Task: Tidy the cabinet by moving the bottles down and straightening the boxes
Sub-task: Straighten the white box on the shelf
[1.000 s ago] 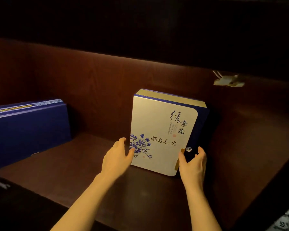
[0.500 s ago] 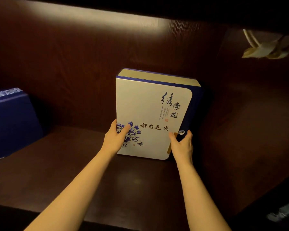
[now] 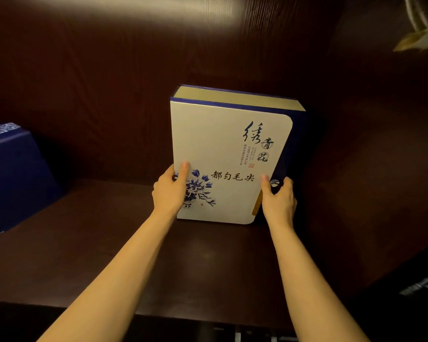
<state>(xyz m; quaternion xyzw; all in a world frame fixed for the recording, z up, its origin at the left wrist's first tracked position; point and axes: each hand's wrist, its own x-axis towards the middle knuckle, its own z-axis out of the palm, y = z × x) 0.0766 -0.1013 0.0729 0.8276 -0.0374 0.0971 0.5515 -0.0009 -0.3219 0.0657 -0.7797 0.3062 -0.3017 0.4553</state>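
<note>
Dark reddish-brown wood all around. Back panel (image 3: 109, 77) with visible grain, washed by a soft warm strip of light (image 3: 124, 6) along the top. Shelf board (image 3: 84, 255) same dark wood, a bit glossy toward the front edge. Right side wall (image 3: 381, 156) deep in shadow. Pretty dim overall, only that glow up top.

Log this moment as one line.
left hand: grips box left edge | right hand: grips right edge | white-and-blue floral cardboard box: upright on dark wooden shelf
</note>
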